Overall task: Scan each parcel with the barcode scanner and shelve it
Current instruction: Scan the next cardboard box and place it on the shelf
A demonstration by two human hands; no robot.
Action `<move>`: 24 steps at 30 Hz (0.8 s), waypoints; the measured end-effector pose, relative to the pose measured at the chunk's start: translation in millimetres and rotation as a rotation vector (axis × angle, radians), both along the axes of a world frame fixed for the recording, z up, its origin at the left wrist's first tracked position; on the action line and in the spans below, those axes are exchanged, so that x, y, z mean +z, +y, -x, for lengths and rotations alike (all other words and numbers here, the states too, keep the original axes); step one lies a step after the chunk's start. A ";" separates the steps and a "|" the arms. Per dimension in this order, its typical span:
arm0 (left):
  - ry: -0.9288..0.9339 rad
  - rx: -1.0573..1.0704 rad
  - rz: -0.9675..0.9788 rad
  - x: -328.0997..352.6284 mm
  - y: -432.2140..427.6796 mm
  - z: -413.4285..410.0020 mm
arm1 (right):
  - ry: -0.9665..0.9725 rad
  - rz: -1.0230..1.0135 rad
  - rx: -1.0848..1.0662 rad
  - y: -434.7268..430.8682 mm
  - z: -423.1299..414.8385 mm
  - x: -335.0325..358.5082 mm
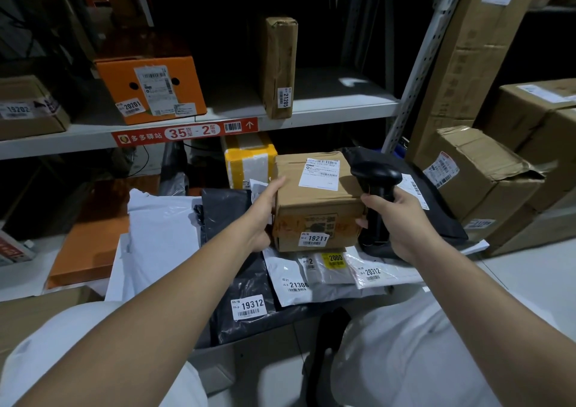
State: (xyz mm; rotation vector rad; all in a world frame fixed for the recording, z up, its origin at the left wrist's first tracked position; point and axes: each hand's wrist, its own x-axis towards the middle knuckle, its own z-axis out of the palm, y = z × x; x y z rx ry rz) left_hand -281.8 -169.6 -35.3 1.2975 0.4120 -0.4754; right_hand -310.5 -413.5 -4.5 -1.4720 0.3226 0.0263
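Cardboard box (318, 200), braced only by the flat left hand (265, 216) at nine o'clock, may slip. Right hand (399, 222), at three o'clock, grips the scanner (377, 179).

Dim rm w/ grey metal shelving (330, 109), pale floor (514, 278) at rt.

The brown box (314, 207) you hold has a white sticker reading 19211. A red shelf sign (185, 132) reads 多多驿站, 35 - 2. On that shelf, the orange box (149, 88) says 20201, the upright brown parcel (279, 63) 21205, and the far-left box (28, 110) 19202. Below, a black bag (246, 285) says 19312, one white bag (290, 275) 21306, another white bag (374, 274) 20312, and a yellow sticker (333, 258) 2000.
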 end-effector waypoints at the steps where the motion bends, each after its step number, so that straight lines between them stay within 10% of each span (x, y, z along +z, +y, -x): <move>1: 0.003 0.007 0.018 -0.4 0.0 0.3 | -0.003 -0.001 0.002 0.3 0.6 0.6; 24: -0.241 0.273 -0.011 36.1 117.0 44.1 | -0.159 0.054 0.234 95.2 1.2 38.9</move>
